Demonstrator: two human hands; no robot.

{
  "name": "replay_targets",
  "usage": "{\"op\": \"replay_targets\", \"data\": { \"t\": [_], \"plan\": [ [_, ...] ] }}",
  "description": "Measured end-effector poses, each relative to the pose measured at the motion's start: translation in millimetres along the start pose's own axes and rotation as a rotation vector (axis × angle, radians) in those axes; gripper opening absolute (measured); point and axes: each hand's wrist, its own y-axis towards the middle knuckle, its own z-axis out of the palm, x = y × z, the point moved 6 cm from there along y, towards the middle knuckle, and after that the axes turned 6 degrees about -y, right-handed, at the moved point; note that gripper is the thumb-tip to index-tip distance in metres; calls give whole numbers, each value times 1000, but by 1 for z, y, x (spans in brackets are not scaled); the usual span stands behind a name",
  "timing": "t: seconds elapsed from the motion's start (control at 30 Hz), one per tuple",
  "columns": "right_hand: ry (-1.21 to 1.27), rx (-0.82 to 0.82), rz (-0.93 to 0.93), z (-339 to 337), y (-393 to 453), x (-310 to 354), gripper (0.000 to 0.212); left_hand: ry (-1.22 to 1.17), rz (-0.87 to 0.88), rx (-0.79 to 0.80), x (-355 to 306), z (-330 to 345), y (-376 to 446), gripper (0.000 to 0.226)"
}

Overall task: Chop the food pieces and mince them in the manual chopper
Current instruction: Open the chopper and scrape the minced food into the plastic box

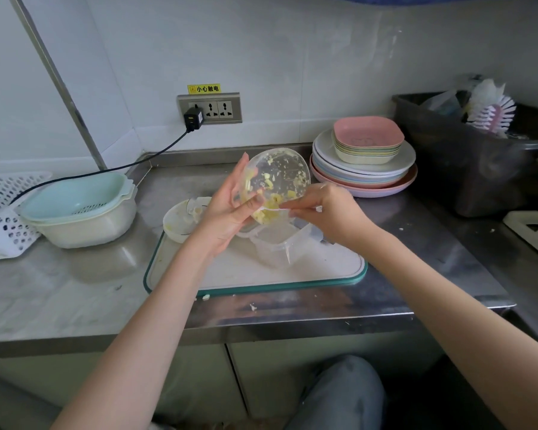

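My left hand (pixel 227 206) grips the clear chopper bowl (pixel 284 169) and holds it tilted on its side, mouth toward me, above the cutting board. Yellow minced food (pixel 266 214) clings to its inside and gathers at the lower rim. My right hand (pixel 330 209) pinches a thin white utensil (pixel 274 208) whose tip lies in the mince at the rim. Right below stands a clear rectangular container (pixel 277 243) on the white, green-edged cutting board (pixel 323 268). The white chopper lid (pixel 180 218) lies at the board's far left corner, smeared with food.
A mint colander in a cream basin (pixel 78 209) and a white perforated basket (pixel 3 218) stand left. Stacked plates and bowls (pixel 365 156) sit behind right. A dark bin with a brush (pixel 466 156) is far right. A cable runs from the wall socket (pixel 210 108). Crumbs (pixel 253 307) dot the counter edge.
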Motion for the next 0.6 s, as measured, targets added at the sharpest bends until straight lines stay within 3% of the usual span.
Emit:
{"op": "replay_targets", "data": {
  "t": [0.13,0.3,0.6],
  "plan": [
    [10,-175,38,-14,7,3,23,51,-14,38,0,8,0,87],
    [-74,19,15,-5,-8,0,21,97,-16,23,-3,8,-3,102],
    [-29,-84,214,-11,-49,-10,20,94,-1,1,-3,13,-10,111]
  ]
}}
